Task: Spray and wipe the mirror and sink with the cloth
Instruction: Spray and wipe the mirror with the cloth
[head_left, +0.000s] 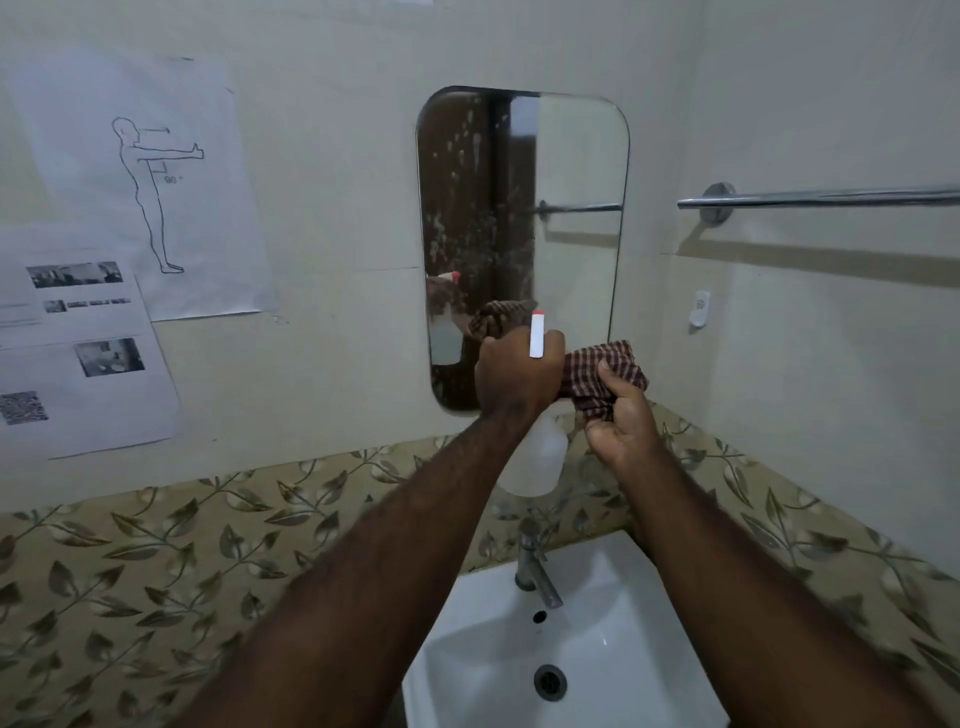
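A tall mirror (566, 171) with rounded corners hangs on the wall, its left half speckled with spots and droplets. My left hand (511, 376) grips the head of a translucent white spray bottle (537, 457) with a red-tipped nozzle, held up in front of the mirror's lower edge. My right hand (621, 421) is closed on a bunched red-and-white checked cloth (602, 376), just right of the bottle. Below, a white sink (483, 665) with a metal tap (535, 566) and a round drain sits under my forearms.
A chrome towel rail (831, 198) runs along the right wall, with a small white wall hook (700, 307) beneath it. Paper sheets (88, 332) with a figure drawing and photos hang on the left wall. Leaf-patterned tiles (156, 561) border the sink.
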